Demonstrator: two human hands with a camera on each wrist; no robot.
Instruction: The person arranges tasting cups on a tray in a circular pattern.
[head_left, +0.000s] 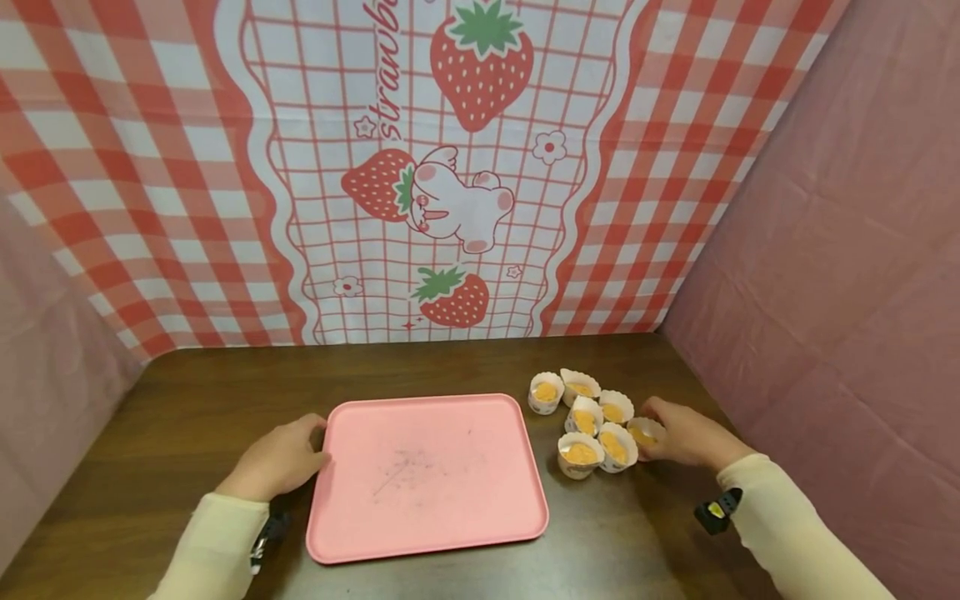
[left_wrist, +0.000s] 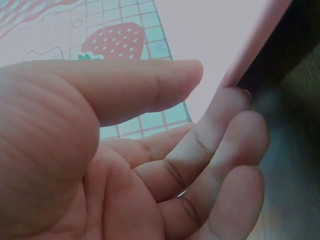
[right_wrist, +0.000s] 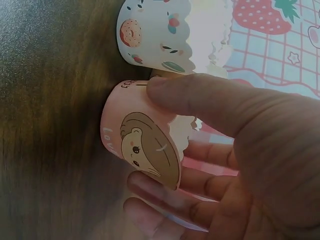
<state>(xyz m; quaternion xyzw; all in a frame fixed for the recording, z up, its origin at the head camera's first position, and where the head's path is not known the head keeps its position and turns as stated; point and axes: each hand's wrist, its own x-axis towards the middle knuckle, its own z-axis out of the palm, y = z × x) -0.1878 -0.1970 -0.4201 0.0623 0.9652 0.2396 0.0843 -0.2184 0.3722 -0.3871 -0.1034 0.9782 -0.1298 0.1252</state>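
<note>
A pink rectangular tray (head_left: 427,475) lies flat on the table. My left hand (head_left: 281,456) holds it at the left edge; in the left wrist view the thumb reaches over the tray (left_wrist: 205,30) and the fingertips meet the rim from outside. My right hand (head_left: 686,435) grips a pink paper cupcake cup (right_wrist: 142,130) with a printed cartoon girl, thumb on the near side and fingers round the other. Orange-yellow filling shows inside this cup (head_left: 642,435) in the head view. Left of it, several white patterned cupcake cups (head_left: 617,448) with similar filling stand close together.
The dark wooden table (head_left: 217,383) reaches back to a red-and-white checked strawberry cloth (head_left: 450,183). A pink cloth (head_left: 847,250) hangs along the right side, and another pink cloth (head_left: 52,333) at the left. The clustered cups stand just right of the tray.
</note>
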